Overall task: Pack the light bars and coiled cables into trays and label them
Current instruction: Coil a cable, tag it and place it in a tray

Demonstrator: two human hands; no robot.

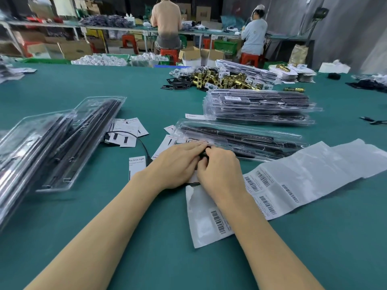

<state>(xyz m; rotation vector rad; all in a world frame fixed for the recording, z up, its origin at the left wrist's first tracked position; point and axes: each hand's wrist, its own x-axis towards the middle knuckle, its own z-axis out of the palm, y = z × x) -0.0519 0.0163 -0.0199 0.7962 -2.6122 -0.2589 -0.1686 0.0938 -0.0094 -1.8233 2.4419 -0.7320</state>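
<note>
Fingers of the left hand and right hand curl together around a small black part, pinching it at the near end of a clear tray holding light bars. Barcode label sheets lie just beside the right wrist on the green table. Packed trays are stacked behind.

A wide green felt-covered worktable fills the lower frame. Across the top runs a long metal-framed bench, with brown cardboard boxes and green plastic crates stacked beneath. Two people sit there with their backs turned, on red plastic stools. At upper right hangs a grey curtain wall, beside a black lamp on a stand.
</note>
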